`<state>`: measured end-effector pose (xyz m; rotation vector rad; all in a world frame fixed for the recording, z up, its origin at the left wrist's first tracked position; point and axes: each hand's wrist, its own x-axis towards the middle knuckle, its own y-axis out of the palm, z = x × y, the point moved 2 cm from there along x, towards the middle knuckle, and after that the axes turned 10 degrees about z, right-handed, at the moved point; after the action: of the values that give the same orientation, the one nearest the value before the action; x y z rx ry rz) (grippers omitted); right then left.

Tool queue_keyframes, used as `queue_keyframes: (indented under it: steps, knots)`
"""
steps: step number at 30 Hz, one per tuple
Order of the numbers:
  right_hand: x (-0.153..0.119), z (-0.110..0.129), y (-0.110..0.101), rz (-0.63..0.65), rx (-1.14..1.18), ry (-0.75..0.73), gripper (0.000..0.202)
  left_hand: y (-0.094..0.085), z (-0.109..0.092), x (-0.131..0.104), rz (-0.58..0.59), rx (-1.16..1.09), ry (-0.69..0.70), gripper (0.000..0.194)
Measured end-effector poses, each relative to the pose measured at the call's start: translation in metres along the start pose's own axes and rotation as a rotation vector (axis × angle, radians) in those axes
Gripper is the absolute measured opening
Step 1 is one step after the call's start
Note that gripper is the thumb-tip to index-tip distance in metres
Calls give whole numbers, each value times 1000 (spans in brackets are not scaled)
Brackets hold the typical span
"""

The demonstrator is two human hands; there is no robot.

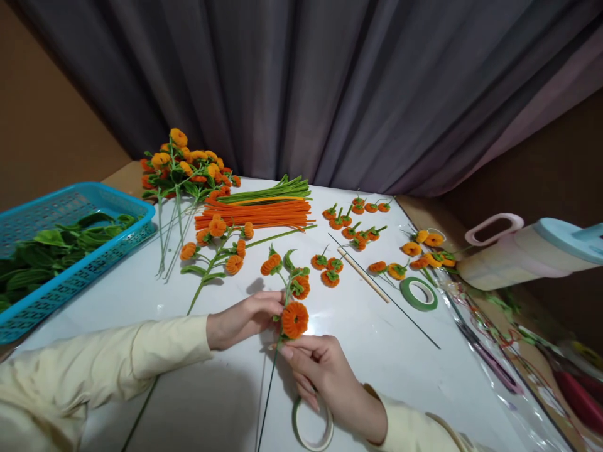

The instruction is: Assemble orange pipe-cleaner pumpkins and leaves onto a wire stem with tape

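Note:
My left hand [247,319] is closed round the upper part of a green-wrapped flower stem [269,389] that carries several fuzzy orange pipe-cleaner flowers [295,320] and small green leaves. Just below the lowest flower, my right hand [327,370] pinches the same stem between thumb and forefinger. The stem's thin dark wire runs down towards me. Under my right hand's curled fingers is a roll of green floral tape [328,433]; whether those fingers touch it I cannot tell. To the left lies a finished-looking orange flower spray [214,258] with green leaves.
A blue basket [141,216] of green leaves stands left. Behind are a flower bunch [188,166] and orange pipe cleaners [259,213]. Loose flower heads [360,238], a wooden stick [365,276], another tape roll [418,294], scissors [494,364] and a tumbler [522,254] lie or stand rightward.

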<state>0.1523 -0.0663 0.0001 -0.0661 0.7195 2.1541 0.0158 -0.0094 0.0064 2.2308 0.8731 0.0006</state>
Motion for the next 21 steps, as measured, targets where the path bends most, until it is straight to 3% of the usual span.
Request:
queue_keyframes:
  steps: [13,21]
  knots:
    - [1,-3,-1,11,-28,5,41,-12,-4,0,18,272,-98,16]
    - [3,-4,-3,-4,-23,46,36,-16,0,4,30,34,-34,17]
